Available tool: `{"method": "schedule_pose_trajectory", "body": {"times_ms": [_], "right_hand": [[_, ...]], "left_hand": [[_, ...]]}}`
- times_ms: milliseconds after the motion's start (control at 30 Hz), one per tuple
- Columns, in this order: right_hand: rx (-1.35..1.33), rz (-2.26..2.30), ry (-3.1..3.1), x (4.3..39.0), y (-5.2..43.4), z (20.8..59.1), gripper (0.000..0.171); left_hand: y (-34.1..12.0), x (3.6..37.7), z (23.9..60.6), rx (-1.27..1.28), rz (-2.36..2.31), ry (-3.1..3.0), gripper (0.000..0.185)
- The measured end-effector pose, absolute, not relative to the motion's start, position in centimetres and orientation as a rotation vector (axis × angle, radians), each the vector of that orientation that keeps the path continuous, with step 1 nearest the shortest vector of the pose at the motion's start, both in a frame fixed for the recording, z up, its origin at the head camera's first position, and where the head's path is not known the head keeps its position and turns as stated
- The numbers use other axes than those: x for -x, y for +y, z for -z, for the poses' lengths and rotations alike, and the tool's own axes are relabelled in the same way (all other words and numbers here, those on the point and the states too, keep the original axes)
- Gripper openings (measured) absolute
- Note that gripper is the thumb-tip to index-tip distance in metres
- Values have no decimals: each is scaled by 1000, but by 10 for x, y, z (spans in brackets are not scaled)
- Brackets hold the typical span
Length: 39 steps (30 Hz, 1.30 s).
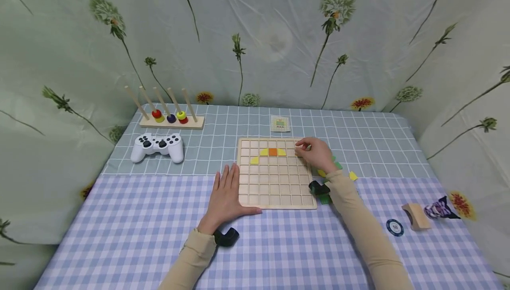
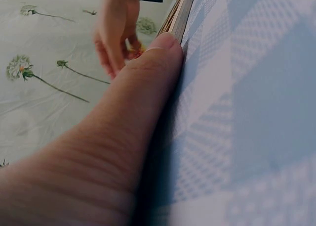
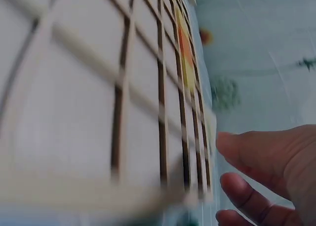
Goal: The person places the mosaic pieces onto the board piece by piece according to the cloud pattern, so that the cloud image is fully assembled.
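1. Your left hand (image 1: 225,197) lies spread wide, its straight fingers beside the left edge of the gridded wooden board (image 1: 279,188) and its thumb along the near edge, at the corner.
2. Your right hand (image 1: 316,152) is over the board's far right part, fingers bent; the right wrist view shows a narrow gap between thumb and fingertips, with nothing visible in it.
3. The board lies flat on the desk (image 1: 119,237), between your hands. Set in its far rows are an orange square (image 1: 272,152), a yellow piece on each side of it, and another yellow piece (image 1: 254,160) one row nearer you, to the left.
4. Loose green and yellow pieces (image 1: 353,176) lie right of the board, partly hidden by your right arm.
5. Beyond the board is a small card (image 1: 280,124); to its left, a white game controller (image 1: 157,147) and a peg stand (image 1: 172,123) with coloured rings.
6. At your far right lie a round chip (image 1: 395,227) and an arched wooden block (image 1: 418,217).
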State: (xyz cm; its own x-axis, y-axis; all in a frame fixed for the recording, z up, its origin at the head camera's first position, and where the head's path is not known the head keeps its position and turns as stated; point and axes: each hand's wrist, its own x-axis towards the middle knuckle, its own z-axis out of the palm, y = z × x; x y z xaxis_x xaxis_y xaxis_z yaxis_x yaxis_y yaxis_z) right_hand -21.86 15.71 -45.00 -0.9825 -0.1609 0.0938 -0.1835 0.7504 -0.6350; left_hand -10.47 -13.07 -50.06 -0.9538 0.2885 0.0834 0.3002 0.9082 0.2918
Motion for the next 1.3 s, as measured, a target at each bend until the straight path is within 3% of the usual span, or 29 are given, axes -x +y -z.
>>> {"method": "schedule_pose_trajectory", "body": {"times_ms": [367, 1000, 1300], "right_hand": [[-137, -893, -2962, 222, 205, 452, 30], [-59, -1104, -3053, 228, 204, 454, 22], [-165, -1094, -2864, 216, 192, 456, 14]], "left_hand": [[-131, 105, 503, 469, 477, -3027, 135], [-130, 105, 502, 469, 476, -3034, 135], [-131, 105, 503, 468, 472, -3026, 135]]}}
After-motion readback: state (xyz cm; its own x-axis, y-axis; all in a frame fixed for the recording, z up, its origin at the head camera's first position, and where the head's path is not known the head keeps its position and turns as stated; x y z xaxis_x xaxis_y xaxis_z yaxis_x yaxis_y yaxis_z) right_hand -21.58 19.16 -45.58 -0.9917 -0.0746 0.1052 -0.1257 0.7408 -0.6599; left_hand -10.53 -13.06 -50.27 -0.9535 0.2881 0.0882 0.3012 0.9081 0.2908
